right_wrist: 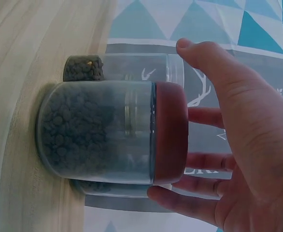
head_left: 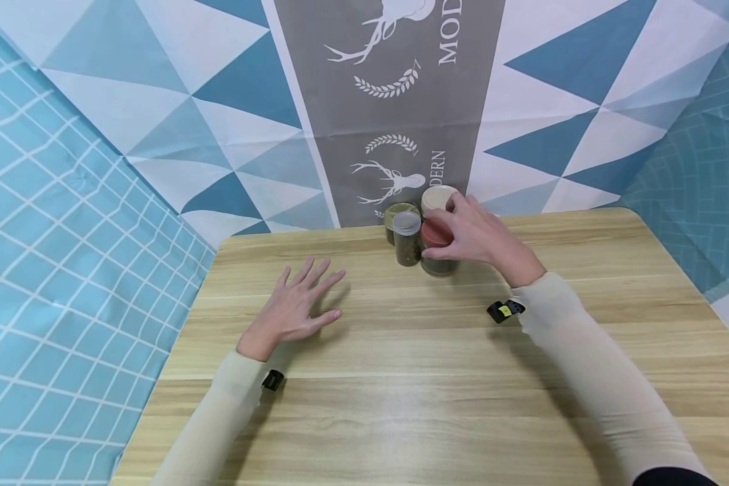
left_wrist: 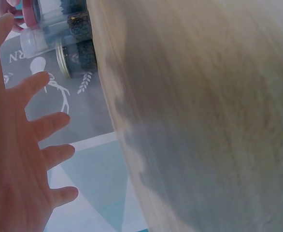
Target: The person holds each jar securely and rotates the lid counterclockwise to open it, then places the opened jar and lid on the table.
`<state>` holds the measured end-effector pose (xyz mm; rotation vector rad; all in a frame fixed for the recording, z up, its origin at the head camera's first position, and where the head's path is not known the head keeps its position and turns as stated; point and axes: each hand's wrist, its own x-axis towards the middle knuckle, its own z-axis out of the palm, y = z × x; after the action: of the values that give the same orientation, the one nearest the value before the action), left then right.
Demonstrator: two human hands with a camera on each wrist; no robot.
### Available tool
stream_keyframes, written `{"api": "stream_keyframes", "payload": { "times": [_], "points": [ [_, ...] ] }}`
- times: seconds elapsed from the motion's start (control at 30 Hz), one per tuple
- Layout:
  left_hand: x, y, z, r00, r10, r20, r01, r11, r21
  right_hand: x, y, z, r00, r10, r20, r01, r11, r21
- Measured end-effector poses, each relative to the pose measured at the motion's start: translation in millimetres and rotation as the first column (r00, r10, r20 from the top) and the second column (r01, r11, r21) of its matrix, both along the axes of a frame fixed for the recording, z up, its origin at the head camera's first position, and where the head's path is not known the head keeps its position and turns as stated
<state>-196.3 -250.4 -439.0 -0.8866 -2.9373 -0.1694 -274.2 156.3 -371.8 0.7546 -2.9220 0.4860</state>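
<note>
My right hand (head_left: 470, 229) is spread over the red-lidded glass jar (head_left: 439, 263), which holds dark pellets. In the right wrist view its thumb stands off the red lid (right_wrist: 171, 133), and the other fingers lie behind and beside that lid; whether any finger touches is unclear. To its left stands a slim clear-lidded jar (head_left: 408, 246) with dark contents. Behind are a jar with a yellowish-green lid (head_left: 395, 214) and a white-lidded jar (head_left: 435, 197), partly hidden by my right hand. My left hand (head_left: 294, 304) hovers over the table at left, fingers spread, holding nothing.
The jars stand near the back edge of the wooden table (head_left: 389, 378). Right behind it hangs a grey cloth panel (head_left: 395, 115) with deer prints, between blue-and-white triangle patterns. A blue gridded cloth (head_left: 67, 270) hangs along the left side.
</note>
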Motion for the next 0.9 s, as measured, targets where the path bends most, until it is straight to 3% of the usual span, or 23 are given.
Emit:
{"api": "stream_keyframes", "payload": {
  "times": [0.57,0.9],
  "points": [
    [-0.2,1,0.6,1.0,0.008,0.026,-0.008,1.0,0.0,-3.0,-13,-12.2,0.994,-0.085,0.075,0.088,0.995,-0.04],
    [0.8,0,0.8,1.0,0.009,0.018,-0.009,1.0,0.0,-3.8,-16,-17.1,0.99,-0.105,0.09,0.105,0.994,0.001]
  ]
}}
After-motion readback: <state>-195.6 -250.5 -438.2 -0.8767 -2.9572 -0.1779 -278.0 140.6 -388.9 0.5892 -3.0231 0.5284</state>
